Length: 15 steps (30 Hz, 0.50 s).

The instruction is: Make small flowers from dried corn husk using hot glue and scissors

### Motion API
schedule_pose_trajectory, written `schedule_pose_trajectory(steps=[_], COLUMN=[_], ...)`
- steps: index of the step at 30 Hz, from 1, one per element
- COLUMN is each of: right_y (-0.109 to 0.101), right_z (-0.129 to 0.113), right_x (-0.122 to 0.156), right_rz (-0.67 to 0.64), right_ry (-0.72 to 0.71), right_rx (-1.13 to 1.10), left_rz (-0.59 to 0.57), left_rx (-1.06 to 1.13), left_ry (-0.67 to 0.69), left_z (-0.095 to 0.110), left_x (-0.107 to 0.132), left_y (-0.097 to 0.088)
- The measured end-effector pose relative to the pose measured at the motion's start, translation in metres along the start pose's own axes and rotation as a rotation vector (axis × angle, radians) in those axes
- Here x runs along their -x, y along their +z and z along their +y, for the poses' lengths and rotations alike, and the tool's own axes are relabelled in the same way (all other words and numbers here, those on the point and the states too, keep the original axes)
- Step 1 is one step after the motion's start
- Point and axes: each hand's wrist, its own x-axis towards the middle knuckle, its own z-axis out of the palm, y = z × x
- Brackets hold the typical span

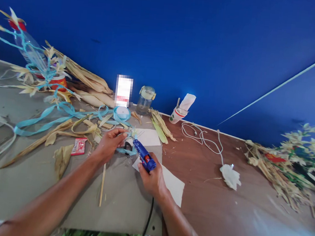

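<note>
My right hand (153,179) is closed round a blue glue gun (143,155), whose nozzle points up-left toward my left hand. A black cord runs from the gun down over the table's front edge. My left hand (109,143) pinches a small flower piece of dried husk with light blue ribbon (130,134), held just above the grey table (41,192). A thin wooden stick (102,185) lies below my left wrist. White paper sheets (174,186) lie under and beside my right hand.
Light blue ribbon (46,116) and dried husks (86,76) sprawl at left, with a ribbon spool (121,113), glass jar (145,100), paper cup (178,114) and white cable (202,137) by the blue wall. Husk flowers (289,164) pile at right. A small red packet (79,146) lies left.
</note>
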Motion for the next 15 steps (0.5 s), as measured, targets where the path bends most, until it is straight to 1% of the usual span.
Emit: schedule_pose_trajectory(steps=[3, 8, 12, 15], right_y=[-0.0020, -0.0028, 0.0000, 0.0035], right_z=[-0.0022, 0.0023, 0.0017, -0.0003], right_x=[0.0013, 0.0053, 0.0060, 0.0042], right_rz=[0.037, 0.116, 0.081, 0.057], right_ry=[-0.051, -0.039, -0.055, -0.029], right_rx=[0.016, -0.084, -0.112, -0.099], left_rz=[-0.008, -0.014, 0.002, 0.023], left_rx=[0.010, 0.061, 0.032, -0.038], left_ry=[0.001, 0.000, 0.010, -0.004], left_z=[-0.0009, -0.0024, -0.0011, 0.0003], left_x=[-0.0009, -0.0020, -0.0002, 0.0024], left_y=[-0.0016, -0.0024, 0.0000, 0.0029])
